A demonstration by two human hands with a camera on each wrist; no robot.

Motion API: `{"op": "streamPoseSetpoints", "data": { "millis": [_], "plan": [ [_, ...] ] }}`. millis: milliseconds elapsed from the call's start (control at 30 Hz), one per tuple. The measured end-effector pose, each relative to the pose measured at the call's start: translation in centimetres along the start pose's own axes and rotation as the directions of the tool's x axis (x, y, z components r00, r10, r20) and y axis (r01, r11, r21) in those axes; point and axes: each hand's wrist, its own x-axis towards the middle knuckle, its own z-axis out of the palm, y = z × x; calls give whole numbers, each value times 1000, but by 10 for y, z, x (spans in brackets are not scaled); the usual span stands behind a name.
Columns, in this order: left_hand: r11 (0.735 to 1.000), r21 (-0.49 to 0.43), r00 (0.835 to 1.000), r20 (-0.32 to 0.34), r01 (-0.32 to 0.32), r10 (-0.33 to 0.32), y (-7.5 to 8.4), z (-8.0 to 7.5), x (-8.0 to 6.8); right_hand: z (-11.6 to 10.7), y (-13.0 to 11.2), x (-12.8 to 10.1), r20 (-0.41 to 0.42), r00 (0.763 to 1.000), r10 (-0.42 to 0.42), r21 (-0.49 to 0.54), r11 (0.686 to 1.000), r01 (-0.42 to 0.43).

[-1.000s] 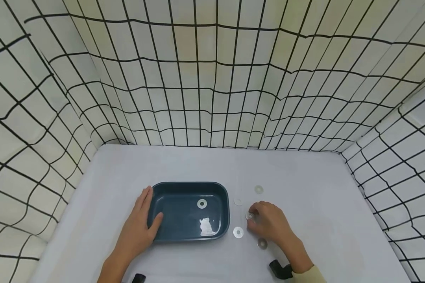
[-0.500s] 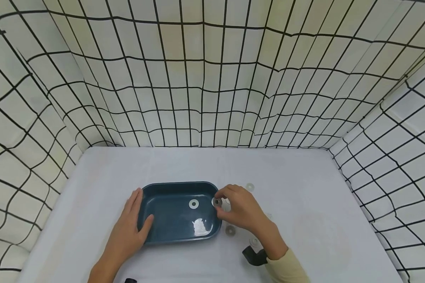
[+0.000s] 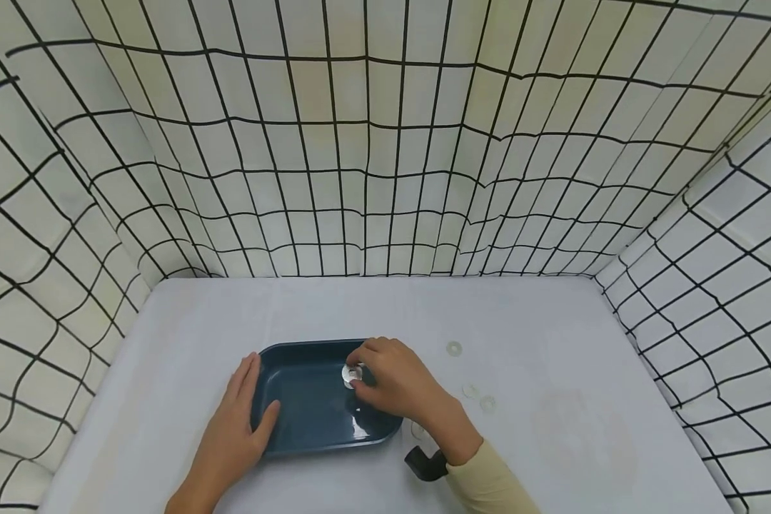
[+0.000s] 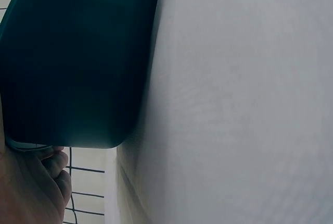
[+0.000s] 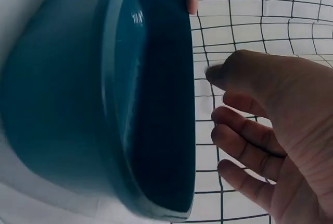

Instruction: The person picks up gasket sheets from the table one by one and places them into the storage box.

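While the left hand (image 3: 231, 435) rested flat against the tray's (image 3: 295, 414) left wall, fingers straight along the rim and thumb inside, it steadied the tray on the tabletop (image 3: 552, 442). Over the tray's far right part, the right hand (image 3: 395, 382) pinched a washer (image 3: 352, 374) between thumb and fingertips. In my judgement, the step called for lowering the washer close to the tray floor before letting go, so it would not bounce or roll out, with the left hand bracing the wall meanwhile. Counted: one tray; one washer in the fingers; whether another lay beneath it in the tray could not be told. Right of the tray, four washers lay on the tabletop: one (image 3: 453, 348) farthest back, two (image 3: 470, 390) (image 3: 487, 404) close together, one (image 3: 417, 429) half hidden by the wrist.
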Motion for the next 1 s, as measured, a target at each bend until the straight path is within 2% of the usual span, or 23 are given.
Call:
{"op": "streamPoseSetpoints", "data": {
  "millis": [233,400,500,800,1000],
  "plan": [
    [1000,-8,1000,-1,-1,1,0,3,4,1,3,-5,33,997,63,27,998,-64],
    [1000,-7,1000,5,9,-9,-4,3,2,2,10,-18,-7,996,88,83,993,-87],
    [1000,-10,1000,8,13,-13,-5,3,0,2,15,-29,-32,991,131,119,985,-126],
    [1000,-11,1000,5,6,-6,-3,4,2,7,31,-68,-53,946,320,166,937,-307],
    [1000,-11,1000,-6,-9,8,0,-1,1,18,35,-91,-40,927,374,163,917,-363]
  ]
}}
